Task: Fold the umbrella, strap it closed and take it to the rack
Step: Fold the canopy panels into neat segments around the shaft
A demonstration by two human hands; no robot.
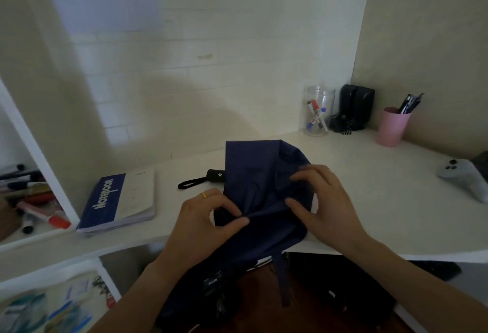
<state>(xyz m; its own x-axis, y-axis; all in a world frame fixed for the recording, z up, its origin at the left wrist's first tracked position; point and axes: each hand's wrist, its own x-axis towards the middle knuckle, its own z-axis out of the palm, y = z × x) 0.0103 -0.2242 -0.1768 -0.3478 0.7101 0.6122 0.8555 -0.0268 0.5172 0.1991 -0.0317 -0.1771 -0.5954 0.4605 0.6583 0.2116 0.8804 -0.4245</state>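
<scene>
The strap (pixel 284 280) dangles loose off the desk (pixel 369 190) edge. The navy umbrella (pixel 264 195), collapsed and rumpled, lies on the desk. The left hand (pixel 203 216) pinches a fabric fold; the right hand (pixel 324 200) presses spread fingers on the canopy. Beyond, its black handle (pixel 215 175) points left.

A home study corner: a white worktop (pixel 369 174) carries a blue notebook (pixel 105 200) at its left end, a pink pen cup (pixel 392 128) and black speakers (pixel 356 105) toward its back right corner.
</scene>
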